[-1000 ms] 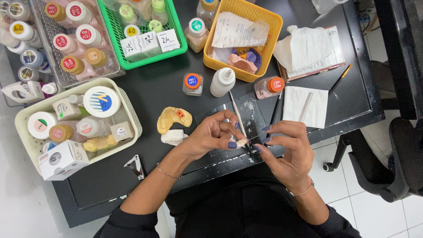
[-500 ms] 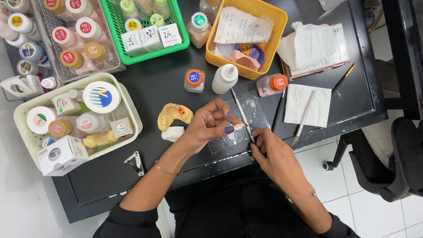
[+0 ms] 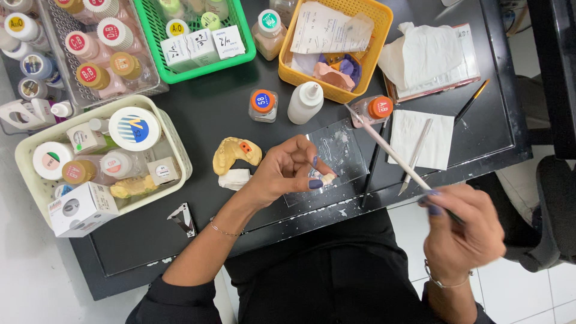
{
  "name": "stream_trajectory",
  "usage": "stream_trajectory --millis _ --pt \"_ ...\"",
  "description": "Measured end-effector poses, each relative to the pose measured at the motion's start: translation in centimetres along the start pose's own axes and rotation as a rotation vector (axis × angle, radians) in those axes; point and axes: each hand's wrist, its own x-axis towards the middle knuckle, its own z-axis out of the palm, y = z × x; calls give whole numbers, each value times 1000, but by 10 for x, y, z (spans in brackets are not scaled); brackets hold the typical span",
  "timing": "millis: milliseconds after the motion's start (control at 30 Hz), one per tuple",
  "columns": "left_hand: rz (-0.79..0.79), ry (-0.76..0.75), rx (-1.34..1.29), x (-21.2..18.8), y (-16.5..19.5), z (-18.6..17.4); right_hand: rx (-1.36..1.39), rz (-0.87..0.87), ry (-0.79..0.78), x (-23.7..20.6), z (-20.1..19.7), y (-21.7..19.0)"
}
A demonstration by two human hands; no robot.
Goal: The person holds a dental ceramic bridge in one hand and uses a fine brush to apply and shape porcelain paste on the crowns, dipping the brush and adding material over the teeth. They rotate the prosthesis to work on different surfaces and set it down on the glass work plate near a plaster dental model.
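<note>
Pinching a small pale tooth-shaped piece (image 3: 327, 178) between thumb and fingertips, the left hand (image 3: 287, 171) is hovering over the near part of the black table (image 3: 210, 114), just at the edge of a clear glass slab (image 3: 336, 153) smeared with white paste. The right hand (image 3: 462, 231) is closing around a thin brush (image 3: 390, 150), holding it out past the table's front edge over the tiled floor, with the long pale handle slanting up and away towards the slab and an orange-capped bottle (image 3: 372, 110). The brush and the small piece are well apart. Just to the left of the left hand, a yellow dental cast (image 3: 236, 153) is lying on the table with a white block (image 3: 234, 179) beside it. A metal instrument (image 3: 415, 156) is resting partly on a white paper napkin (image 3: 429, 135), and a second, dark-handled brush (image 3: 471, 102) is lying further right. A white squeeze bottle (image 3: 305, 102) and a small orange-lidded jar (image 3: 263, 105) are standing behind the slab, in front of a yellow basket (image 3: 378, 54). A green basket (image 3: 204, 69) and a cream tray (image 3: 36, 186) of jars are sitting to the left.
</note>
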Motion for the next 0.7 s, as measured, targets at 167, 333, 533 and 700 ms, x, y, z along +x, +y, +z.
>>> stream_trajectory --millis 167,333,533,700 --pt "24 -35 107 -1 5 2 156 -214 212 -16 -18 20" --pt "37 -54 189 -2 6 1 211 -206 185 -24 -33 17" --pt "25 -124 147 -1 3 0 160 -180 238 -28 -31 22" --pt "20 -114 139 -1 3 -1 231 -176 204 -31 -36 26"
